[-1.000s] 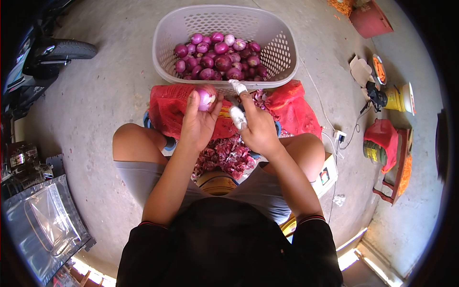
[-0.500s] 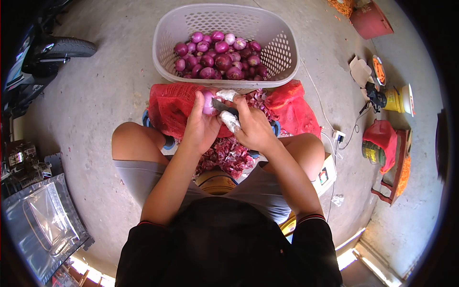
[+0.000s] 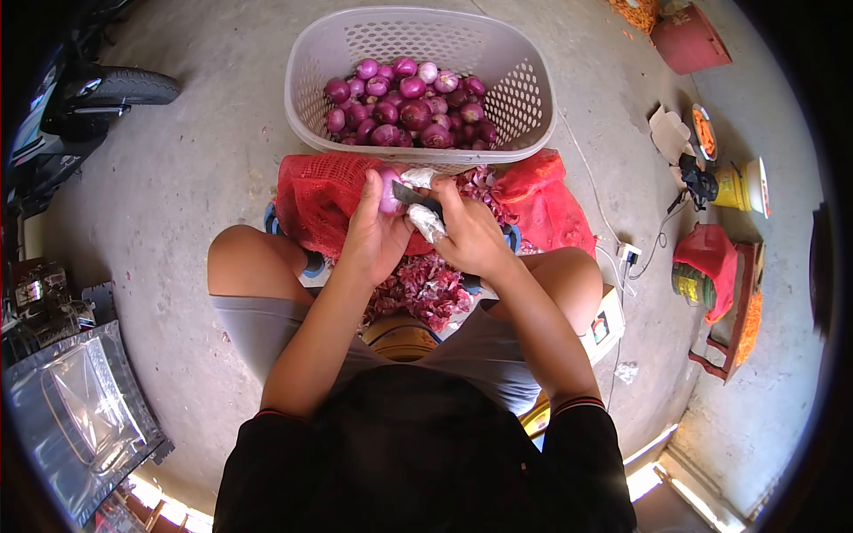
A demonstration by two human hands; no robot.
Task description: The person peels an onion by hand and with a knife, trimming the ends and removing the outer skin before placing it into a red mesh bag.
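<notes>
A red onion [image 3: 389, 192] is gripped in my left hand [image 3: 377, 233], with the thumb along its left side. My right hand [image 3: 475, 233] is closed around a knife [image 3: 414, 197], whose dark blade lies against the onion's right side. White wrapping covers two fingertips by the blade. Beneath the hands, a red mesh sack [image 3: 320, 204] lies on the floor. Loose onion skins [image 3: 422, 289] are heaped between my legs. Just beyond the sack stands a grey plastic basket [image 3: 306, 111] holding many purple onions [image 3: 415, 115].
A motorcycle wheel [image 3: 129, 88] stands at the left. On the right are a yellow bucket [image 3: 733, 186], a power adapter [image 3: 629, 252] with cables, a red tub [image 3: 691, 40] and a small wooden stand [image 3: 745, 302]. A plastic-covered panel [image 3: 84, 409] is at lower left.
Almost nothing differs. The onion and blade have shifted very slightly in my hands, and both hands stay in the same place.
</notes>
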